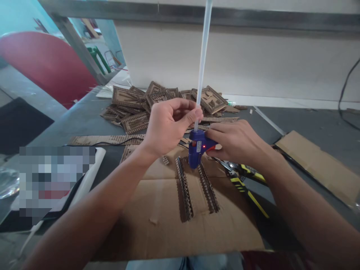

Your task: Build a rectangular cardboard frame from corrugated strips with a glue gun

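My right hand [232,140] is wrapped round the handle of a blue glue gun [196,150], whose small red light is lit. A long, pale glue stick [204,52] rises almost upright from the gun's back end. My left hand [171,123] pinches that stick between thumb and fingers just above the gun. Below the gun, two ridged corrugated cardboard strips [185,191] stand on edge on a flat cardboard sheet [157,232]. The gun's nozzle is hidden from me. Yellow-and-black pliers [243,183] lie under my right forearm.
Small cardboard frames [157,97] are heaped at the back. A folded cardboard piece [320,165] lies to the right, near a black cable [344,84]. A long cardboard strip [90,140] lies at left. Beyond the table stands a red chair [47,63].
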